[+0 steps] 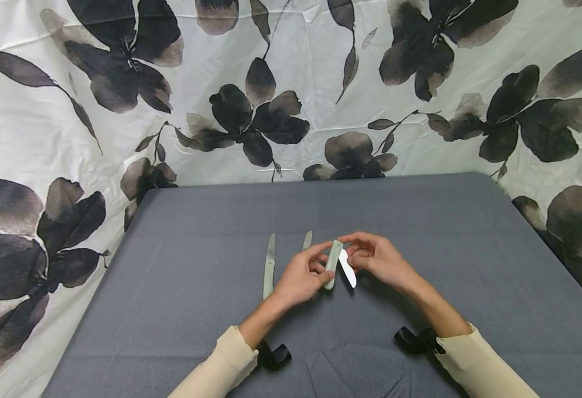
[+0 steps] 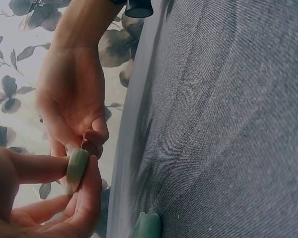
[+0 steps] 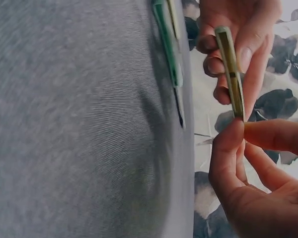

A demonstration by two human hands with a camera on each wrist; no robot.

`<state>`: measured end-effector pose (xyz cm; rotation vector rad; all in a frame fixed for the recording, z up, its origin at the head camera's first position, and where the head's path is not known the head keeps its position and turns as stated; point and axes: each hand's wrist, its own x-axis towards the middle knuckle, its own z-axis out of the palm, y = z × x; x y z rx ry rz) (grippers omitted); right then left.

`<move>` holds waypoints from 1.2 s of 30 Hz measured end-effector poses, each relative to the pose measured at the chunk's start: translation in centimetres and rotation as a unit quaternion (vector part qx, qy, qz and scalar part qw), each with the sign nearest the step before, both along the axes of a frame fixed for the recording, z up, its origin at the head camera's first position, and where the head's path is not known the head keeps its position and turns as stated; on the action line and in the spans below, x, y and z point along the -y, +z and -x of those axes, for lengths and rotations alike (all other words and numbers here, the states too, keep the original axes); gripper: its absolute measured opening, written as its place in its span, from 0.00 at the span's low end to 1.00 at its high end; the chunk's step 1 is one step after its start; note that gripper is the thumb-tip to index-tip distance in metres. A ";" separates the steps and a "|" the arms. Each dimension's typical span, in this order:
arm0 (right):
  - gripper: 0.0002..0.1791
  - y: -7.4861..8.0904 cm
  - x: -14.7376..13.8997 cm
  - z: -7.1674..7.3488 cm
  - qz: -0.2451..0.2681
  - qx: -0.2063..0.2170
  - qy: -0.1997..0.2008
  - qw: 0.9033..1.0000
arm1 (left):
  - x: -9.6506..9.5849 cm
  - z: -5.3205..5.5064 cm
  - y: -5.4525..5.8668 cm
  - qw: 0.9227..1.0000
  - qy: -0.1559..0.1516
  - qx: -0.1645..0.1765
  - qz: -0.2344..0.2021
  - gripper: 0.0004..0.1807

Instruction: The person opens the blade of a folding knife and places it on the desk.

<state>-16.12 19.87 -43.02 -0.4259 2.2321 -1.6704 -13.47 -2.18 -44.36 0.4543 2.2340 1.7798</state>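
My left hand (image 1: pixel 303 276) grips the pale green handle (image 1: pixel 334 265) of a folding knife, held up over the table between both hands. Its bright blade (image 1: pixel 347 269) stands partly folded, angled down beside the handle. My right hand (image 1: pixel 377 257) pinches the blade close to the handle's upper end. The right wrist view shows the long slot in the handle (image 3: pixel 231 69), with right thumb and fingertip at its near end. In the left wrist view the left thumb and fingers clasp the handle (image 2: pixel 77 168) from both sides.
An unfolded knife (image 1: pixel 269 268) of the same pale green lies left of my hands. Another knife's blade (image 1: pixel 308 239) shows behind my left hand, the rest of it hidden. Grey cloth covers the table (image 1: pixel 196 232); a floral sheet (image 1: pixel 320 83) hangs beyond its far edge.
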 end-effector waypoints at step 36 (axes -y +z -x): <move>0.22 -0.9 -0.3 -0.1 0.000 -0.008 -0.032 0.999 | -0.5 0.6 -0.6 0.999 0.036 -0.004 -0.011 0.35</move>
